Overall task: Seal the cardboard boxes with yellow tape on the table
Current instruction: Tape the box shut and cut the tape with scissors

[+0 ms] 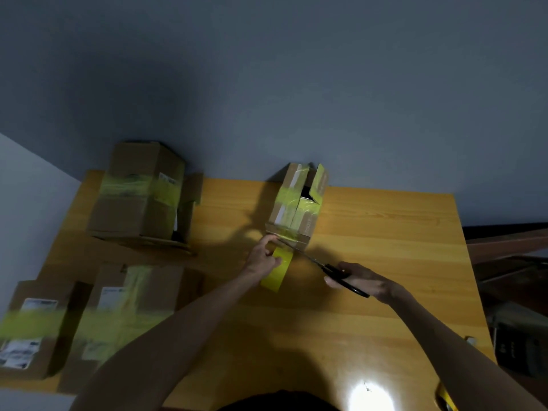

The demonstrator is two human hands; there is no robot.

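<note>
- The small brown cardboard box (296,203) is a narrow, matt block standing on end. Crinkled, glossy bands of yellow tape (277,271) wrap its middle and near end, and its far flaps gape a little over a dark gap.
- The left hand (261,259) curls its fingers (271,240) round a flat, bright length of that tape. One fingertip touches the box's near edge; the box lies just beyond these fingers.
- I cannot tell whether the held tape is a roll or a loose strip.
- The right hand (367,281) closes its fingers (350,266) round the black handles of thin metal scissors (318,262). The blades slant away from these fingers to the tape at the box's near edge, between the two hands.
- Well to the left of the left fingers stand three larger brown cardboard boxes: a tall one (139,191) at the far side, and a mid one (130,307) and an edge one (29,327) nearer. All are banded in blurred yellow tape, and some carry white labels.
- The orange-yellow wooden worktop (385,232) shows a fine straight grain and carries a bright white glare (367,396) near the person.
- A plain grey-blue wall (296,84) rises behind, and dim dark shapes lie past the worktop's right edge.
</note>
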